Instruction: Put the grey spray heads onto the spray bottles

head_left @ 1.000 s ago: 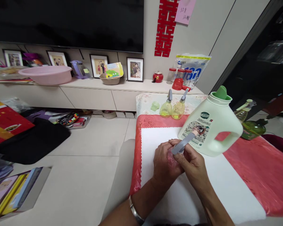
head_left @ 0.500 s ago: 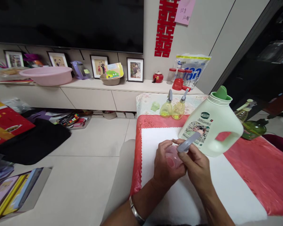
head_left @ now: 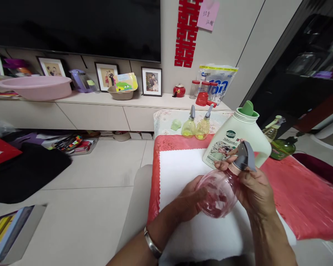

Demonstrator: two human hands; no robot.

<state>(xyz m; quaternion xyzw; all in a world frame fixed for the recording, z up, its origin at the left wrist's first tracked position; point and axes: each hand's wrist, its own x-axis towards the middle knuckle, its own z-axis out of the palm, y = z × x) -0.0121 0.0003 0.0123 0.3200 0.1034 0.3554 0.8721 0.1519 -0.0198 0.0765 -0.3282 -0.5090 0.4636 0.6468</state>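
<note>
A small clear pink spray bottle with a grey trigger head is held tilted above the white cloth. My left hand cups the bottle's round body from the left. My right hand grips the neck and grey trigger head at the upper right. A large pale green detergent jug with a green cap stands just behind the bottle on the red tablecloth.
Two small yellow spray bottles and a green lid sit at the table's far end. A green glass bottle lies right of the jug. A low cabinet holds photo frames and a pink basin. Books and bags lie on the floor at left.
Both hands have lifted the pink bottle and swung it right, so its body now shows. The trigger head has turned upward toward the jug. The view has shifted slightly right.
</note>
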